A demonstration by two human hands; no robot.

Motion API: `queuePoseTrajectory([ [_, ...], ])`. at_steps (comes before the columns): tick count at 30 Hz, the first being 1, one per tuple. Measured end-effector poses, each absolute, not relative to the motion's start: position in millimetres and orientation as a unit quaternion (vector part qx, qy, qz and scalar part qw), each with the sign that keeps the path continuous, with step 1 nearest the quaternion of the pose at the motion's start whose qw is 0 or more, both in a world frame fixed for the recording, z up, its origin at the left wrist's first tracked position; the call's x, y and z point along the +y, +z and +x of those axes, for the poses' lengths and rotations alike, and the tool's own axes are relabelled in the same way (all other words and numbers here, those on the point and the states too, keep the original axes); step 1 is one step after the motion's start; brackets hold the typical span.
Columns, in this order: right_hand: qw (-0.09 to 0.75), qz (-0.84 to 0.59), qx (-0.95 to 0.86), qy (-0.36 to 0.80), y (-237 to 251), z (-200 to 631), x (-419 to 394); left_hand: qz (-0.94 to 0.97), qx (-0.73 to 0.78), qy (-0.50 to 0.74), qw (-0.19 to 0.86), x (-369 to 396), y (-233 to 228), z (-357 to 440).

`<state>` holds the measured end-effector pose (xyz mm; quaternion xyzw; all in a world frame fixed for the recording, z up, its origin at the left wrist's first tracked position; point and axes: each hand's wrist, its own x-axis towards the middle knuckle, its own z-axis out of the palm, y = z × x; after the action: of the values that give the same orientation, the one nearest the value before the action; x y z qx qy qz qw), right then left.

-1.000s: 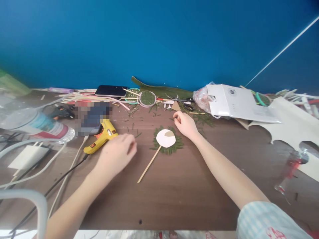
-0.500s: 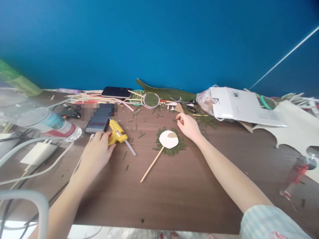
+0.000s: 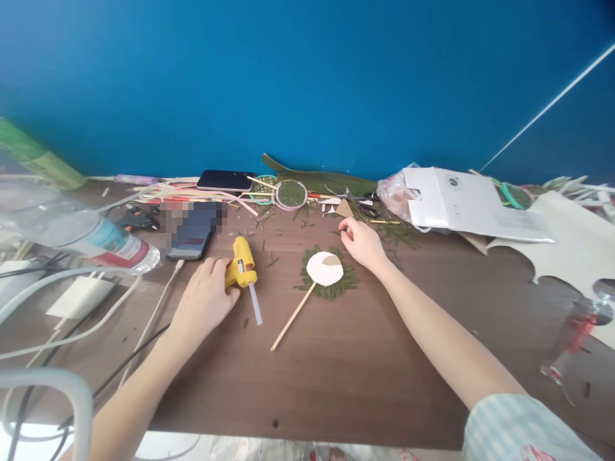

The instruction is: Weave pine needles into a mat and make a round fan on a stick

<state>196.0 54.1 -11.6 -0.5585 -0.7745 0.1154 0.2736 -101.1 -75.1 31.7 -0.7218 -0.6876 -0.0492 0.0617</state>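
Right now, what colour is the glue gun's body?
Yellow: the glue gun in the left hand, head view.

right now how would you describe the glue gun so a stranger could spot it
On the brown table, look just left of the white disc on a stick. The glue gun lies gripped in the left hand: the only bright yellow thing there.

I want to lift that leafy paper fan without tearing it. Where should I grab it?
Judging by its pose, grip the bare wooden stick, which juts toward you, clear of the white disc and green fringe. Come from the near side, pinching across the stick; the right hand is nearest.
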Motion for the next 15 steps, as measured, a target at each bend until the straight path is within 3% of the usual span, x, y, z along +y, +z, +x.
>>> queuePoseTrajectory([
  [7, 0.278, -0.557, -0.776, 0.107, -13.0, 195.9, 54.5, -0.745, -0.647, -0.162, 0.01, -81.3, 39.1, -84.7],
  [15, 0.272, -0.558, -0.774, 0.123, -8.6, 195.7, 53.3, -0.645, -0.661, -0.223, -0.312, -78.1, 57.2, -53.4],
])
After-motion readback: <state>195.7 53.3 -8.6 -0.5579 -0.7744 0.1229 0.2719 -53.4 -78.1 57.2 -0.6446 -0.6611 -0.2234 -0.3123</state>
